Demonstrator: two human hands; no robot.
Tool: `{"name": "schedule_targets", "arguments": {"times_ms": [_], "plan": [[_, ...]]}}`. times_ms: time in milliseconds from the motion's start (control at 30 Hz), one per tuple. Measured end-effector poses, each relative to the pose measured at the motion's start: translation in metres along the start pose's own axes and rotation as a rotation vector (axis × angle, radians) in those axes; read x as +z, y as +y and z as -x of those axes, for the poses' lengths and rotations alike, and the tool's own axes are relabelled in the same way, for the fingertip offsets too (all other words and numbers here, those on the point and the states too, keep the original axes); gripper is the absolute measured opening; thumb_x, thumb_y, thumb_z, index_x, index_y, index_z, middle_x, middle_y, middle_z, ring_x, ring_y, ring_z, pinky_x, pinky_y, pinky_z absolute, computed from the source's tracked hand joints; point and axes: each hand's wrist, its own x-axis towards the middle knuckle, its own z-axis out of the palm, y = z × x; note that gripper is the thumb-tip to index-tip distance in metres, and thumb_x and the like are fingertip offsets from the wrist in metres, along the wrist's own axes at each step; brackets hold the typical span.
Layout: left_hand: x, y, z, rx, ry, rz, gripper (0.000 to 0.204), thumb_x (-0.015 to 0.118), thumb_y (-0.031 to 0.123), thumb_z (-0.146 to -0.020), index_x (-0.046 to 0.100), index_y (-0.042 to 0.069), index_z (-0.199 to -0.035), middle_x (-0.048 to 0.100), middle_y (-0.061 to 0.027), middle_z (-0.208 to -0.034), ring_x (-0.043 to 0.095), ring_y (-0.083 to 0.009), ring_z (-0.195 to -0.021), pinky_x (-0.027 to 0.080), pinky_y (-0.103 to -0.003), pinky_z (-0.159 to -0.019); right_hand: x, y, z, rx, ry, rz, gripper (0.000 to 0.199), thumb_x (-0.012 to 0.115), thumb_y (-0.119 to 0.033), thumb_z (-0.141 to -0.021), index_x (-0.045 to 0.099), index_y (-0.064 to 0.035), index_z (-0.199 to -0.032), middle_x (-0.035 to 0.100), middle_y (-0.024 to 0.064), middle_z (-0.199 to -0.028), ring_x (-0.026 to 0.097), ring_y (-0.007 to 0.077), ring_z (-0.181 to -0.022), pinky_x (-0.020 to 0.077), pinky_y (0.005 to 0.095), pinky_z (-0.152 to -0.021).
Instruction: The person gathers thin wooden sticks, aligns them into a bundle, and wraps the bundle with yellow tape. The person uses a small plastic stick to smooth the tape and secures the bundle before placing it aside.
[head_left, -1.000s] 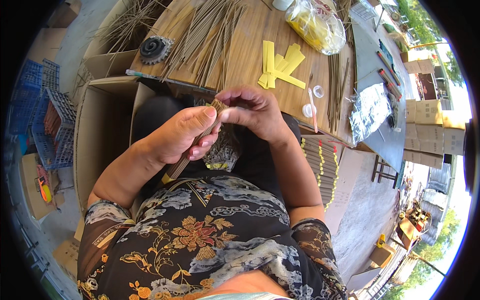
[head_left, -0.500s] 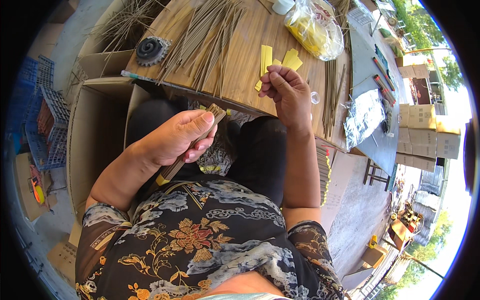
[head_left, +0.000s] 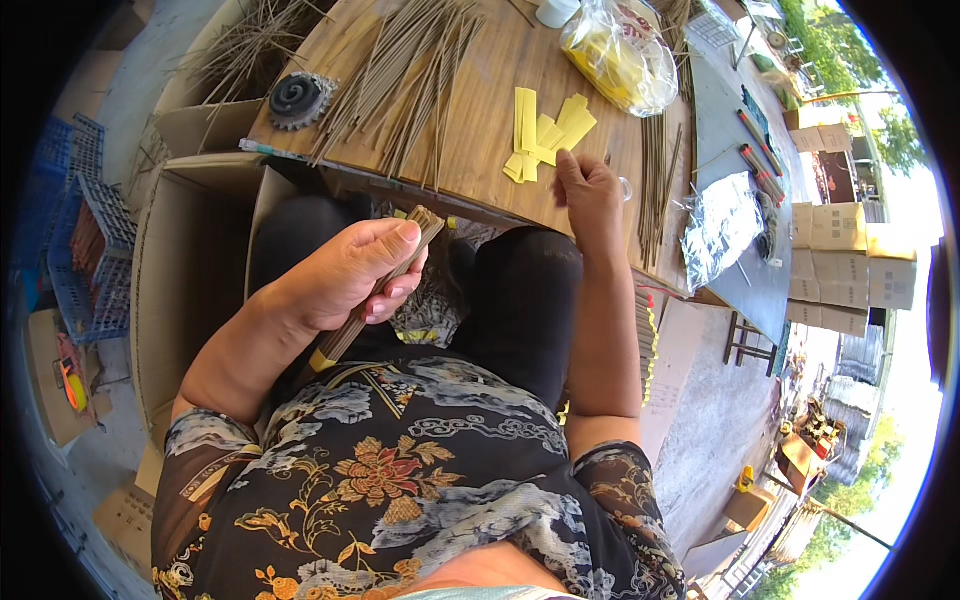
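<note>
My left hand (head_left: 365, 275) is wrapped round a bundle of thin brown incense sticks (head_left: 345, 338), held slanting above my lap. A yellow paper band circles the bundle's lower end, close to my shirt. Over the table's near edge, my right hand (head_left: 592, 195) is closed in a pinch, thumb against the fingers. Whatever it holds, if anything, is too small to make out. Its fingertips are just right of several yellow paper strips (head_left: 525, 120), which lie fanned out on the wooden table (head_left: 510, 75).
Loose incense sticks (head_left: 410, 85) spread over the table's left half, beside a dark coiled toothed disc (head_left: 297, 100). A clear bag of yellow material (head_left: 620, 60) lies at the back right. An open cardboard box (head_left: 190, 290) stands left of my legs, near blue crates (head_left: 95, 260).
My right hand has drawn slightly right and down from the yellow strips, uncovering more of them. My left hand keeps its grip on the bundle and has hardly moved.
</note>
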Motion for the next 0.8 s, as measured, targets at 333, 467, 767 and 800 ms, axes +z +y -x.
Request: {"name": "schedule_targets", "arguments": {"times_ms": [333, 467, 767, 800], "plan": [[-0.007, 0.0, -0.006, -0.009, 0.011, 0.033, 0.034, 0.043, 0.041, -0.089, 0.046, 0.008, -0.083, 0.043, 0.0015, -0.059, 0.037, -0.0028, -0.041, 0.03, -0.015, -0.036, 0.016, 0.019, -0.051, -0.143, 0.084, 0.51, 0.034, 0.064, -0.032, -0.072, 0.062, -0.0006, -0.087, 0.06, 0.0168, -0.09, 0.056, 0.0313, -0.086, 0.0434, 0.037, -0.075], [-0.012, 0.002, -0.009, -0.007, 0.008, 0.049, 0.034, 0.043, 0.041, -0.09, 0.046, 0.008, -0.083, 0.044, 0.0014, -0.059, 0.037, -0.0031, -0.041, 0.03, -0.015, -0.036, 0.037, 0.028, -0.081, -0.145, 0.146, 0.641, 0.038, 0.065, -0.036, -0.071, 0.061, -0.0032, -0.089, 0.06, 0.0145, -0.092, 0.055, 0.0306, -0.091, 0.0436, 0.0372, -0.077], [-0.019, 0.003, -0.012, -0.007, 0.005, 0.071, 0.033, 0.043, 0.04, -0.09, 0.046, 0.008, -0.083, 0.044, 0.0007, -0.059, 0.037, -0.0037, -0.041, 0.031, -0.016, -0.036, 0.043, 0.027, -0.109, 0.018, 0.078, 0.634, 0.034, 0.067, -0.029, -0.068, 0.06, -0.0051, -0.091, 0.063, 0.0113, -0.081, 0.061, 0.0229, -0.075, 0.0468, 0.0339, -0.066], [-0.019, 0.002, -0.012, -0.009, 0.001, 0.072, 0.033, 0.043, 0.04, -0.09, 0.046, 0.008, -0.083, 0.044, 0.0006, -0.059, 0.037, -0.0038, -0.041, 0.031, -0.016, -0.036, 0.044, 0.029, -0.11, -0.001, 0.109, 0.619, 0.032, 0.067, -0.027, -0.068, 0.06, -0.0052, -0.09, 0.063, 0.0112, -0.081, 0.061, 0.0226, -0.074, 0.047, 0.0337, -0.065]]}}
